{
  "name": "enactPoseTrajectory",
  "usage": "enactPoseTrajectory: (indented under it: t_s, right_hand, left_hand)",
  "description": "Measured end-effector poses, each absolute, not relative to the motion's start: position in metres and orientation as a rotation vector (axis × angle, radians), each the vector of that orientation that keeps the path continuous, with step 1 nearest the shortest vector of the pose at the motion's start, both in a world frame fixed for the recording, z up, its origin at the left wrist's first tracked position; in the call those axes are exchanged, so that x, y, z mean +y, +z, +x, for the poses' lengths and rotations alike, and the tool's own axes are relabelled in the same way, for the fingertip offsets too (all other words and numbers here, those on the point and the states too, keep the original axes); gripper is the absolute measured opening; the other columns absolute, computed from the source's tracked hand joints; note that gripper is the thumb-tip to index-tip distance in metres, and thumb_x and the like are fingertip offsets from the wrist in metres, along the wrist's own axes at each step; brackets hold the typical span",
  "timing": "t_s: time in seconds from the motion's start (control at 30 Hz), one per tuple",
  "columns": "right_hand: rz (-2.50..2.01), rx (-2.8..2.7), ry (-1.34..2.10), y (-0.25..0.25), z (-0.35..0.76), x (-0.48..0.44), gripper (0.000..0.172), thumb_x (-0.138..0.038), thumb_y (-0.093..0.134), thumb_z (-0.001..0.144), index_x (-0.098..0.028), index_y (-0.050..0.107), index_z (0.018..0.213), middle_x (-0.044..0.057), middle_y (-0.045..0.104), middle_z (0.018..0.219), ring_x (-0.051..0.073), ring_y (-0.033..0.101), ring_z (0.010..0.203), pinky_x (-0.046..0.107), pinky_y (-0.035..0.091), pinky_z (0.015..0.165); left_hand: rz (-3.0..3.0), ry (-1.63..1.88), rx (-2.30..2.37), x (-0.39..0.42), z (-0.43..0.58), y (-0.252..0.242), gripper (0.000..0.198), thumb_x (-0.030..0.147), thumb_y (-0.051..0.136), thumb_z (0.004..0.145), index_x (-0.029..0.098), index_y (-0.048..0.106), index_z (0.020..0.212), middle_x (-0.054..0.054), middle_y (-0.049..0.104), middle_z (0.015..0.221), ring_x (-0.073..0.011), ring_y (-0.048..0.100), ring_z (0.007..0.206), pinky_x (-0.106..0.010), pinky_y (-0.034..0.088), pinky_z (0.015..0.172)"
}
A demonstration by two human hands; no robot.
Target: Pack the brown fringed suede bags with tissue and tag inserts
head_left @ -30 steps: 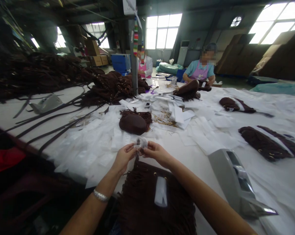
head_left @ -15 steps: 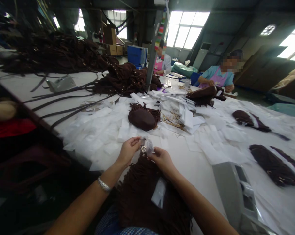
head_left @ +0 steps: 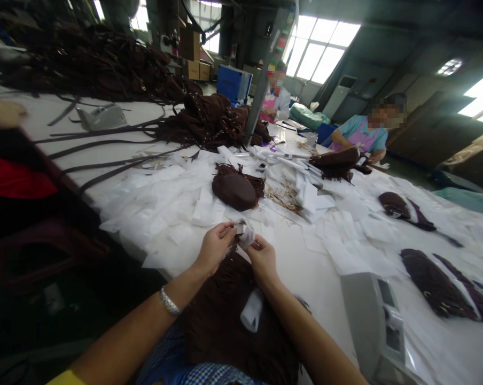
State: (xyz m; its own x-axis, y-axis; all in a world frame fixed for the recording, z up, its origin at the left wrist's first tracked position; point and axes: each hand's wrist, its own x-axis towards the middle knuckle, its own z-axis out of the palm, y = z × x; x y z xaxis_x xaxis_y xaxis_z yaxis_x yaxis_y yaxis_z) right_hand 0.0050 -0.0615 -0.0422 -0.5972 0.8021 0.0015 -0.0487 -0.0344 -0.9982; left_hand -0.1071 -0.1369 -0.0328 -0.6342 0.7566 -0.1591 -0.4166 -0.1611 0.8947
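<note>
My left hand (head_left: 216,247) pinches one side of a crumpled piece of thin white wrapping (head_left: 246,233). Its other side is between the thumb and fingers of my right hand (head_left: 262,258). The wrapping is around something at the top of a dark brown fringed bag (head_left: 225,315), and what lies inside is hidden. The bag rests before me at the table edge, partly over my lap. A loose white slip (head_left: 251,310) lies on it. Beyond my hands sits another brown fringed bag (head_left: 234,190).
White sheets (head_left: 145,198) cover much of the table. A grey tape dispenser (head_left: 372,315) stands at right, another (head_left: 103,116) at far left. Brown bags (head_left: 437,283) lie right; a large pile (head_left: 97,69) is back left. A post (head_left: 261,85) rises behind. Two people work across the table.
The metal fitting seen beside the wrapping before is now covered or hidden. My hands have drawn slightly closer around it. The white slip on the bag has curled, and the view has tilted.
</note>
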Motion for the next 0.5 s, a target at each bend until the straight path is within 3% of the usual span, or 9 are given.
enactPoseTrajectory:
  t_s: [0.17, 0.3, 0.37, 0.5]
  right_hand:
    - [-0.702, -1.83, 1.283, -0.044, 0.003, -0.059, 0.011, -0.032, 0.07, 0.081, -0.02, 0.07, 0.083, 0.006, 0.066, 0.101, 0.019, 0.062, 0.094, 0.03, 0.052, 0.081]
    - [-0.694, -2.038, 0.967, -0.039, 0.009, -0.06, 0.004, -0.023, 0.065, 0.084, -0.021, 0.067, 0.085, 0.003, 0.063, 0.091, 0.015, 0.058, 0.078, 0.025, 0.048, 0.065]
    - [-0.622, -2.111, 0.877, -0.039, 0.012, -0.06, 0.006, -0.019, 0.06, 0.086, -0.021, 0.065, 0.084, 0.002, 0.061, 0.085, 0.014, 0.056, 0.072, 0.026, 0.048, 0.066]
    - [-0.435, -2.17, 0.737, -0.04, 0.015, -0.059, 0.014, -0.017, 0.057, 0.09, -0.022, 0.069, 0.095, 0.005, 0.064, 0.09, 0.017, 0.06, 0.081, 0.029, 0.05, 0.075]
  left_hand:
    - [0.423, 1.885, 1.319, -0.137, -0.104, -0.032, 0.045, 0.042, 0.079, 0.073, 0.013, 0.069, 0.106, -0.008, 0.076, 0.087, -0.0167, 0.069, 0.073, -0.026, 0.053, 0.067]
    - [0.42, 1.881, 1.314, -0.139, -0.105, -0.031, 0.046, 0.042, 0.08, 0.071, 0.013, 0.068, 0.104, -0.008, 0.075, 0.088, -0.0176, 0.07, 0.076, -0.027, 0.054, 0.07]
    - [0.433, 1.879, 1.306, -0.14, -0.105, -0.03, 0.047, 0.044, 0.079, 0.072, 0.013, 0.067, 0.105, -0.007, 0.075, 0.087, -0.018, 0.069, 0.075, -0.028, 0.054, 0.071]
    - [0.488, 1.849, 1.291, -0.139, -0.11, -0.026, 0.054, 0.049, 0.077, 0.075, 0.016, 0.067, 0.117, -0.005, 0.074, 0.083, -0.0173, 0.067, 0.072, -0.026, 0.053, 0.067]
